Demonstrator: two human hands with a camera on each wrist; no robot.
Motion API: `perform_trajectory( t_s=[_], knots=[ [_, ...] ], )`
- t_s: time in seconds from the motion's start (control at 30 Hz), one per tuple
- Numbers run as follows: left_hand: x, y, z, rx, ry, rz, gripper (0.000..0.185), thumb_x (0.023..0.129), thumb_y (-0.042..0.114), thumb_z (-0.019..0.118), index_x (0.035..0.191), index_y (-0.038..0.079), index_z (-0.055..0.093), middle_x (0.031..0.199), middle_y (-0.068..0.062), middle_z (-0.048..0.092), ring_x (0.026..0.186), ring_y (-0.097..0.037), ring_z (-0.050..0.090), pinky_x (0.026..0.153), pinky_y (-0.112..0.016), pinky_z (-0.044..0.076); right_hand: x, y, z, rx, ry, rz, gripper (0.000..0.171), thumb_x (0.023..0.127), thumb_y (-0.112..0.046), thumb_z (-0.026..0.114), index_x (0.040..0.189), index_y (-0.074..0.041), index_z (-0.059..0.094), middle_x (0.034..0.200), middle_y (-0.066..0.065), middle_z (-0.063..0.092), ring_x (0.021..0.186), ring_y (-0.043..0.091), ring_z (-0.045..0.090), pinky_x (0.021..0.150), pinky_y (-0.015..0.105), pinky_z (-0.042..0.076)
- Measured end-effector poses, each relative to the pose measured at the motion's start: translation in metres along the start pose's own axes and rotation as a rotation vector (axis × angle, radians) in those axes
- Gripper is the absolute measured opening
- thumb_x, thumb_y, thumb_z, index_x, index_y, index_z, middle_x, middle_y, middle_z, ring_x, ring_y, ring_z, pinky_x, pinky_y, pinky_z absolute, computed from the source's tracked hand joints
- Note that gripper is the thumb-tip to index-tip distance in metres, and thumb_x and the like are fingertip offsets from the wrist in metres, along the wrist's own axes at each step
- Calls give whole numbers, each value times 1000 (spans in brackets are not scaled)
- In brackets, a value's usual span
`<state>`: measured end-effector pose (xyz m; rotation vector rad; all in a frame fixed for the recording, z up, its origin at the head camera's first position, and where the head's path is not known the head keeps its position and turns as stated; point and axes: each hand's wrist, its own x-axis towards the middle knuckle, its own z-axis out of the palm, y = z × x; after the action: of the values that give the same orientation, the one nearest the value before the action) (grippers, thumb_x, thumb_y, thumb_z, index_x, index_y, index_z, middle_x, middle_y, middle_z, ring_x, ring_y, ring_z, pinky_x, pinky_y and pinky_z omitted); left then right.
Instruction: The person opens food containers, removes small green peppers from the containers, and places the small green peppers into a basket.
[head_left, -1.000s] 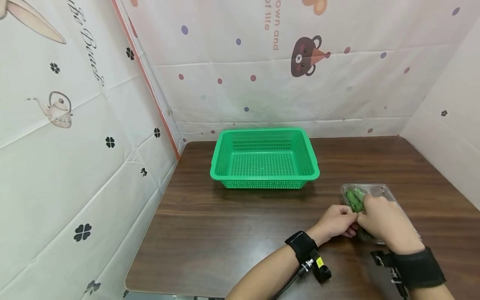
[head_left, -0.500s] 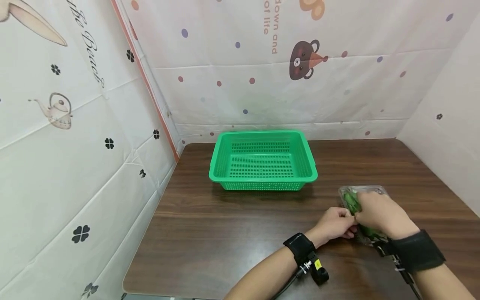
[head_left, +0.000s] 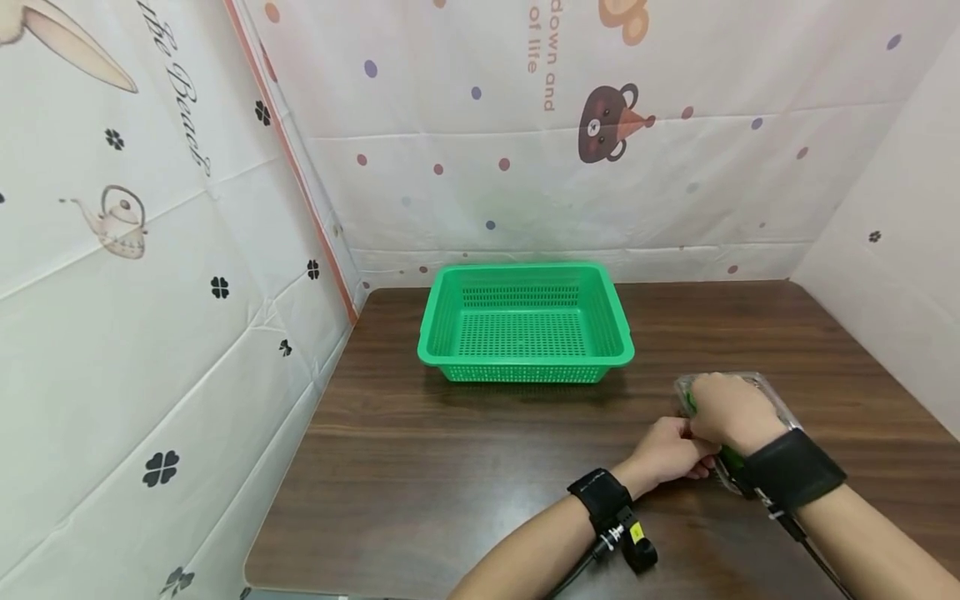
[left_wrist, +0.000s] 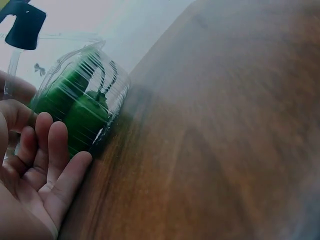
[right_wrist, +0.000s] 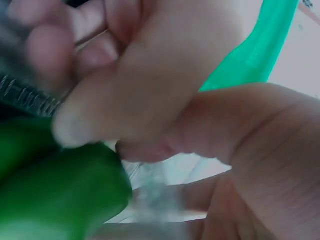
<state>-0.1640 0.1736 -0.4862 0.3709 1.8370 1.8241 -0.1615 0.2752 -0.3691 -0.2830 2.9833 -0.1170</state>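
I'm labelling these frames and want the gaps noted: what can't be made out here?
- Head view: most of the clear container and its green vegetables are hidden under the right hand.
- Left wrist view: the left hand is cut off by the edge; its grip is unclear.
- Right wrist view: the right hand's fingers are blurred, and the green basket is mostly hidden.

Head view: bright, even, diffuse light, sharp focus throughout. Soft sheen on dark wood bench [head_left: 465,450] in front of green basket [head_left: 525,321]; faint short shadow under basket's near edge. Wide-angle bend: wall seams and bench edges curve toward frame borders.

Left wrist view: dimmer, hazy; pale washed-out patch at top, far bench blurred, clear ribbed container [left_wrist: 82,102] fairly crisp.

Right wrist view: too close, wholly out of focus; right hand [right_wrist: 150,85] soft, smeared.
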Motion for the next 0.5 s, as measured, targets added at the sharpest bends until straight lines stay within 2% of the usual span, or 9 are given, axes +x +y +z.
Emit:
perform_trajectory(
  t_s=[0.13,0.23,0.33,0.5],
  knots=[
    [-1,0,0,15,-17,20,18,95,22,70,85,8,73,63,6,63,52,-6,59,53,-23,52,2,-9,-5,-70,-28,-12,15,83,0,68,74,-7,59,74,11,61,63,24,56,58,39,45],
    [-3,0,-1,-1,-16,26,20,94,23,71,84,6,73,62,7,63,51,-7,59,52,-22,51,4,-15,-10,-130,-48,-46,6,84,2,68,85,-3,65,80,15,65,65,26,60,58,40,48],
    [-3,0,-2,-13,-5,30,19,92,23,72,82,7,73,61,7,63,50,-7,59,51,-22,51,6,-20,-16,-157,-72,-64,4,86,1,69,88,-2,66,79,14,66,63,26,61,57,40,50],
    [-3,1,-3,14,-19,39,16,92,24,71,81,12,72,62,7,63,51,-6,60,51,-22,51,6,-21,-22,-180,-145,-45,10,87,0,69,97,-1,67,85,16,67,69,26,62,62,40,51]
  ],
)
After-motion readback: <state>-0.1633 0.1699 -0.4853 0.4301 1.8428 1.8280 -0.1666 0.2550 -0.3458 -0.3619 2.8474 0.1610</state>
